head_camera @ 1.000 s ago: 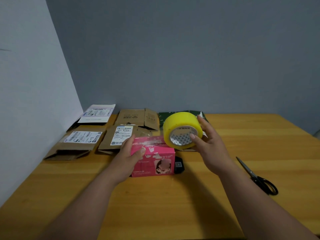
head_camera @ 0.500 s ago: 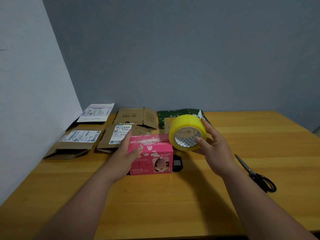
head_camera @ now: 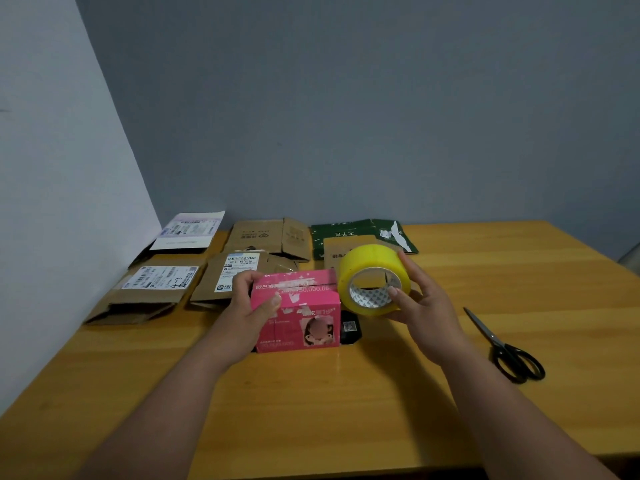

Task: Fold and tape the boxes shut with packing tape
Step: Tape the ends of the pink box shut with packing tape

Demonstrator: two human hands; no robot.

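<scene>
Pink box (head_camera: pixel 298 310): stands on the wooden table (head_camera: pixel 346 410) near its middle; white print on the top flap ends in "30.000.00", with Chinese characters before it that are too small to read surely.
Left hand (head_camera: pixel 249 306): curled round the pink box's left end, thumb on the front face, fingers over the top edge.
Right hand (head_camera: pixel 420 308): grips the yellow packing tape roll (head_camera: pixel 374 278), thumb inside the core, fingers across the outer band; the roll is held just beside the box's upper right corner.
Flattened cartons (head_camera: pixel 152 289): lie along the far left edge, several with white barcode shipping labels; one has handwriting, perhaps "4-3".
Green mailer (head_camera: pixel 360 233): at the far edge, white characters.
Scissors (head_camera: pixel 505 348): black handles, well apart to the right.
Open room: bare wood in front of the box and at far right.
</scene>
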